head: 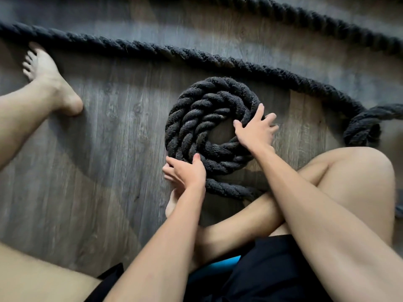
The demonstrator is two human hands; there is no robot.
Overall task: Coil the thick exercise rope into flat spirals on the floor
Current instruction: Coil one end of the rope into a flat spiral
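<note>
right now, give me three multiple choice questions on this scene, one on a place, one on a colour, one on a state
1. Where is the right hand? A on the coil's right side; B on a foot; C on a knee.
2. What colour is the rope? A white; B black; C orange.
3. How does the coil lie? A hung up; B flat on the floor; C stood on edge.
Key: A, its fingers spread over the coil's right side; B, every strand is black; B, its turns rest flat on the boards.
</note>
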